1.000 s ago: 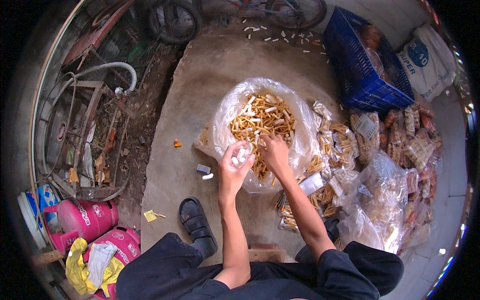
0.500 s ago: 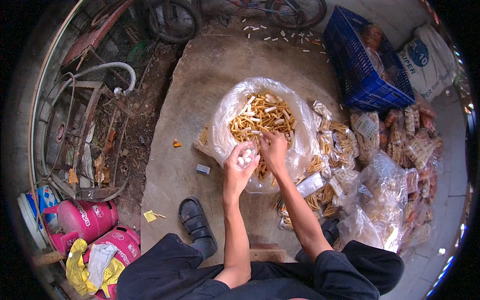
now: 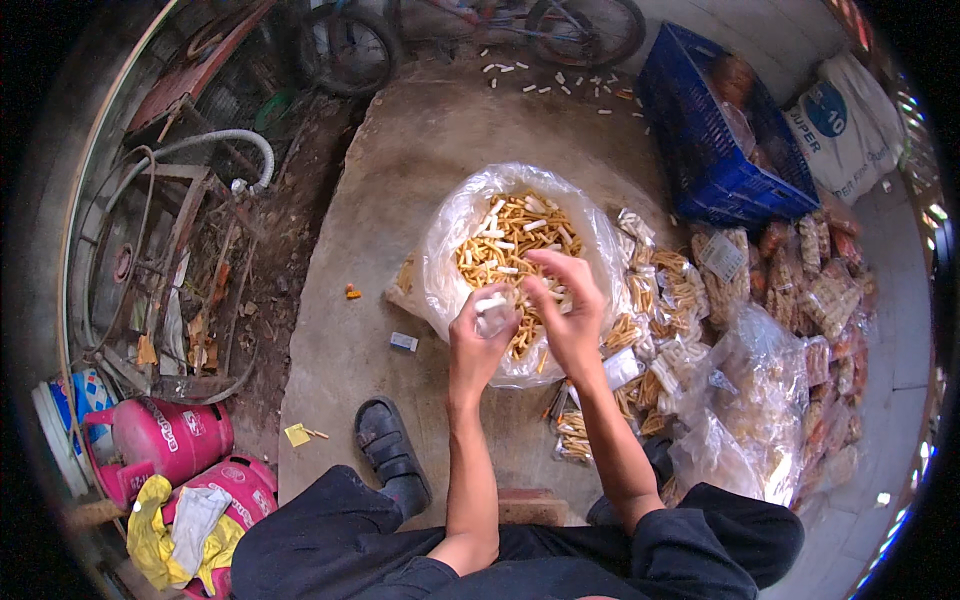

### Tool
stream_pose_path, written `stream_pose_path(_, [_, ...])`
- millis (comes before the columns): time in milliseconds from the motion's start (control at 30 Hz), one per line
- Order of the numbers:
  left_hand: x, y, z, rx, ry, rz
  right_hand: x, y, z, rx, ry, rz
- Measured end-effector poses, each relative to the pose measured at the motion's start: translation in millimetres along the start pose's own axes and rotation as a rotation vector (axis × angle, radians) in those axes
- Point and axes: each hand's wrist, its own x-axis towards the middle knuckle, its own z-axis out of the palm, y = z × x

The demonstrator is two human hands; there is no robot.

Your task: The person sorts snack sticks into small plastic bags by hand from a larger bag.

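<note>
A large clear plastic bag [image 3: 437,270] stands with its mouth spread wide on the floor in front of me. It holds many golden-brown snack sticks [image 3: 548,238] with white stick pieces [image 3: 494,216] scattered among them. Over its near side, my left hand [image 3: 476,348] is closed around a small clear plastic bag [image 3: 493,318] that has white pieces inside. My right hand [image 3: 575,325] hovers just to the right of it, thumb and fingers apart, with nothing visible between them.
Filled snack packets [image 3: 680,300] and loose clear plastic [image 3: 760,380] pile up at right, below a blue crate [image 3: 725,140]. Pink gas cylinders [image 3: 175,440] lie at left near a rusty metal frame [image 3: 180,230]. A small box [image 3: 404,342] sits on the concrete; bicycles [image 3: 580,30] stand far back.
My right hand has drawn back slightly to the right, its fingers going from bunched together over the sticks to spread apart. My left hand keeps hold of the small bag.
</note>
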Motion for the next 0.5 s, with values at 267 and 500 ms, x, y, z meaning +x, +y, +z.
stream_pose_path(267, [2.4,-1.4,-14.5,-0.064,0.114,-0.087,-14.6,102.8,38.5,-0.273,-0.347,0.216])
stream_pose_path(500, [-2.4,-0.9,-17.1,-0.027,0.136,-0.111,-43.3,107.0,51.6,-0.686,-0.522,0.217])
